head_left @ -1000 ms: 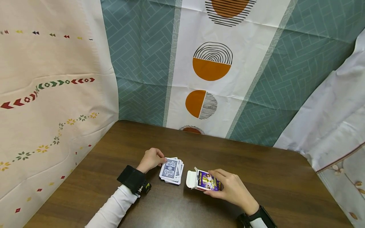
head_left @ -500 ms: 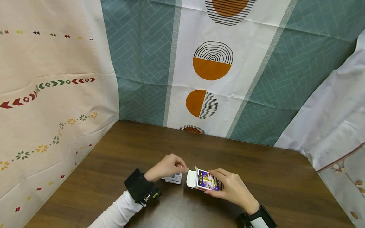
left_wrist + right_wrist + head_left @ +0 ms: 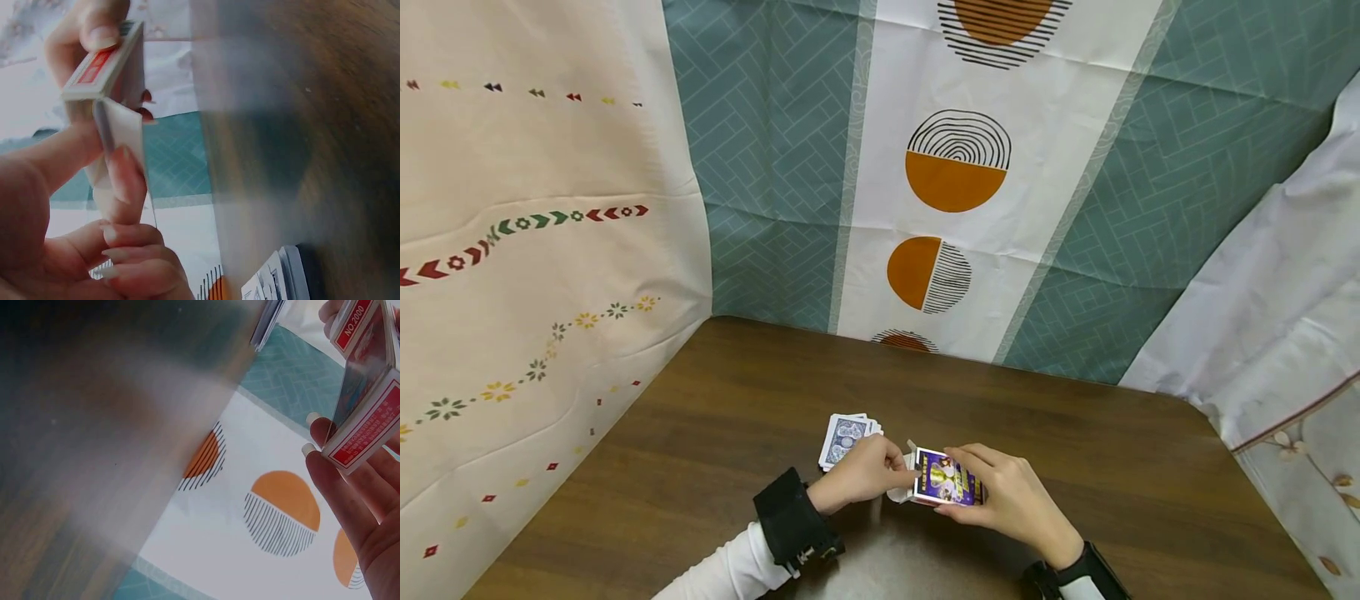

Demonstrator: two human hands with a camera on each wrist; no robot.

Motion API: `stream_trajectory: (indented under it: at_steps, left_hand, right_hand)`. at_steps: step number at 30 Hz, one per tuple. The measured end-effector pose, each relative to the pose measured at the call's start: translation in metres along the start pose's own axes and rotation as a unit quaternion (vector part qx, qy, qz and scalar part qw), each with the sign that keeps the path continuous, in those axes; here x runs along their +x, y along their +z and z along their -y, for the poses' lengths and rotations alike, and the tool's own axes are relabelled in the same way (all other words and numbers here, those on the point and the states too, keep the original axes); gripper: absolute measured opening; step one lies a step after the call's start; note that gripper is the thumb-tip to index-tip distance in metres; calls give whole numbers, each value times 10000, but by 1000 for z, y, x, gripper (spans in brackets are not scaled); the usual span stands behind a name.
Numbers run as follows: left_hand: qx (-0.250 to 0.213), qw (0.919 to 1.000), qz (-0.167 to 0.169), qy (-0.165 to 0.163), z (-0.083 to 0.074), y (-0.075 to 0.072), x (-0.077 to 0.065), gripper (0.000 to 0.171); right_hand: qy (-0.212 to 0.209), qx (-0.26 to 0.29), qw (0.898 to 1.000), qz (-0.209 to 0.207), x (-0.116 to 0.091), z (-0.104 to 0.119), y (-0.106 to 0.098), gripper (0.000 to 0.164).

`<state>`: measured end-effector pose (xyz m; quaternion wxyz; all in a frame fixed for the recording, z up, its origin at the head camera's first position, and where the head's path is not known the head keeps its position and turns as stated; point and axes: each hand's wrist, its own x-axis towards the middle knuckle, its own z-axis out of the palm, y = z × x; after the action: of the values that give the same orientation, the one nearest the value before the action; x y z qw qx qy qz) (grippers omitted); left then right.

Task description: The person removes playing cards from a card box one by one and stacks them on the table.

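Observation:
In the head view my right hand [image 3: 1018, 500] grips a purple playing card box [image 3: 946, 478] just above the table, its end facing left. Across that end, my left hand [image 3: 868, 473] has its thumb and index finger at the mouth of the box. The left wrist view shows the white end flap [image 3: 128, 128] pinched between them, the other fingers curled. Red labels mark the box [image 3: 369, 437] in the right wrist view, with right-hand fingers along its side. A loose stack of blue-backed playing cards [image 3: 844, 437] lies left of the box, partly covered by my left hand.
The brown wooden table [image 3: 1075, 433] extends around both hands. A teal and white patterned cloth [image 3: 775, 167] hangs along its back edge. Pale cloths hang at the left and right sides.
My left hand has left the card stack and moved right and nearer me to the open end of the box, taking hold of its flap. The right hand and box have barely moved.

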<state>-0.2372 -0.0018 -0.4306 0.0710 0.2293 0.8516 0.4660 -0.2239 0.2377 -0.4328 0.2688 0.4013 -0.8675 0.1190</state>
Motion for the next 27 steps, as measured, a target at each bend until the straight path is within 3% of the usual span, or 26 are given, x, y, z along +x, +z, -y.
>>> stream_trajectory:
  at_steps: [4, 10, 27]
  left_hand:
    - [-574, 9973, 421, -191, 3, -7, 3, 33]
    - [-1300, 9851, 949, -608, 6, -16, 5, 27]
    - [-1335, 9802, 1214, -810, 4, -25, 6, 24]
  right_hand:
    - [30, 21, 10000, 2, 0, -1, -1, 63]
    - [117, 43, 9999, 40, -2, -3, -1, 63]
    - [162, 83, 9998, 51, -2, -4, 0, 64]
